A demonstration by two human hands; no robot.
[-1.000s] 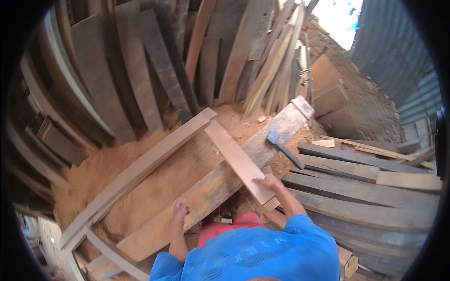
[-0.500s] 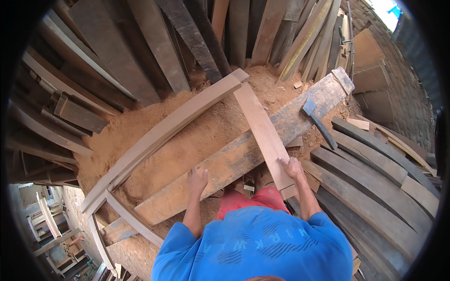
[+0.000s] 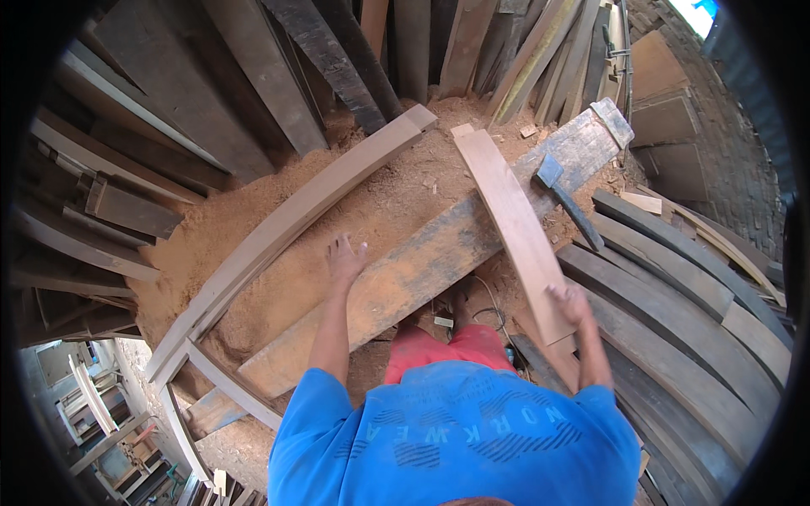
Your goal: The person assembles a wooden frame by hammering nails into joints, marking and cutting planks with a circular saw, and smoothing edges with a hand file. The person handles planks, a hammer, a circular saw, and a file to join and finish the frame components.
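Note:
My right hand [image 3: 570,307] is closed around the near end of a light brown wooden board [image 3: 512,223], which has a small tenon at its far end. This board slants across a long worn plank [image 3: 405,274]. My left hand [image 3: 346,258] is empty, its fingers spread above the sawdust by the plank's far edge. Beyond it stretches a long wooden frame piece [image 3: 291,221], apart from the board I hold. Shorter crosspieces [image 3: 229,384] join its left end. On the plank, right of the board, rests a hammer [image 3: 553,173] with a dark handle.
Sawdust [image 3: 245,223] covers the ground under the frame. Tall planks [image 3: 245,67] lean along the back and left. At the right lie several stacked timbers [image 3: 666,316]. A brick wall [image 3: 734,152] stands at the far right, and a thin cable [image 3: 491,304] lies near my feet.
The board in my right hand has come away from the frame piece's far end and shifted right. My left hand has reached forward, its fingers spreading.

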